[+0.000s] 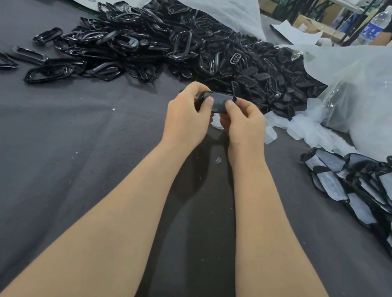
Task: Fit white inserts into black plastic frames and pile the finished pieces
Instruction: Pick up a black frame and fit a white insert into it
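i've got one black frame [215,102] held up in front of me over the dark cloth [58,150], between both hands. my left hand [186,118] grips its left end with fingers curled behind and the thumb pressing on the face; my right hand [244,125] does the same on the right end, thumb tip down on the pale panel in the middle. so both hands are pinching the one piece, thumbs on top. the white insert [217,101] looks to be sitting in the opening already, greyish through the frame, though i can't tell if its edges are fully seated all round.

i'd judge this as the pressing-in step, nearly done. next it wants an even push along the rim until the insert sits flush, then a carry to the right, where the finished pile [375,195] lies near me. loose white inserts [305,131] lie just right of my hands, below the clear plastic bag [381,102], and the heap of empty frames [181,46] spreads across the far side, so the next frame comes from straight ahead.
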`<state>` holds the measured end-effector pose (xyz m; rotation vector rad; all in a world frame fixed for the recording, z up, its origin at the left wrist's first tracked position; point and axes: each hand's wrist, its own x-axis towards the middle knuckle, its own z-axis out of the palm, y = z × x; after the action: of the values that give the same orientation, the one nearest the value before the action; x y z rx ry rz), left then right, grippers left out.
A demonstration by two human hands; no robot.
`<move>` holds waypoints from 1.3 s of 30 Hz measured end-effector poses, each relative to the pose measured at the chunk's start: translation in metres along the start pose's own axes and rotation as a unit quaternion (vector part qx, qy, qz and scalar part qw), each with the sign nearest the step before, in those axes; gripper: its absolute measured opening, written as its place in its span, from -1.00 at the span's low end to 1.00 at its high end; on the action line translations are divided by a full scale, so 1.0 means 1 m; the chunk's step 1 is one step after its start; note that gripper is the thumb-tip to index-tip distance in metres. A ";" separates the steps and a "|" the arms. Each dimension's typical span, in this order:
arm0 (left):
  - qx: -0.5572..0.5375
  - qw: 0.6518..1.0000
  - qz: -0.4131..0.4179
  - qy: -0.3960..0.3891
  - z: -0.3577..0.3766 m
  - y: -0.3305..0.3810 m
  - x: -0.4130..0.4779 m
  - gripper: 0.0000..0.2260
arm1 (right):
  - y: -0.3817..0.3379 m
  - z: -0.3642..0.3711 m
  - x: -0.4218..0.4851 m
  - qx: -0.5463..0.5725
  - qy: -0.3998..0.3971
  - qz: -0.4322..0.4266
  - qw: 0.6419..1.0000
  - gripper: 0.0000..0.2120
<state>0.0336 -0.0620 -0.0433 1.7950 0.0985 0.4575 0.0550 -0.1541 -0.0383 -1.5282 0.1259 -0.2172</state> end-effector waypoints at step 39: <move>-0.042 0.999 -0.013 0.007 0.000 0.002 0.002 -0.98 | -0.001 0.004 -0.005 0.029 -0.038 -0.030 0.998 -0.88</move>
<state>0.0353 -0.0623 -0.0413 1.7057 0.1112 0.4503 0.0513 -0.1491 -0.0374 -1.4815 0.0128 -0.2089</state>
